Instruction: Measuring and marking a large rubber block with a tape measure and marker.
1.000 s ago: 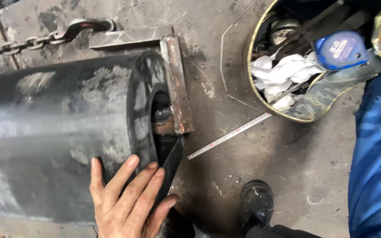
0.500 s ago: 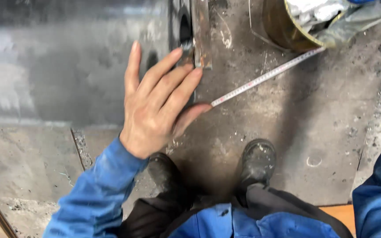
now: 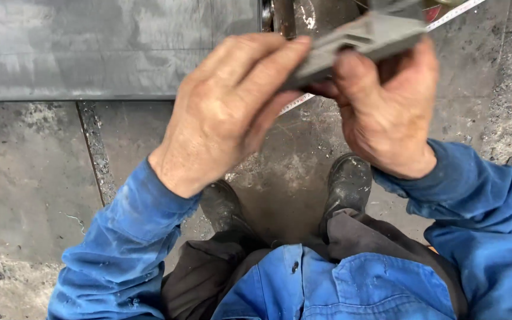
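Hands meet at 12 o'clock over the boots; left hand [image 3: 226,112] pinches the near end of a grey flat metal bar [image 3: 357,44] with fingers closed on it, right hand [image 3: 386,109] wraps shut around the bar's far part at 1 o'clock. Bar sits blurred, raised above the steel floor plate [image 3: 37,178]; measuring tape [image 3: 294,104] lies on the floor beneath, dark steel block [image 3: 114,47] at 11 o'clock; judged best handled with both grips firm, bar level, feet [image 3: 348,184] clear below.
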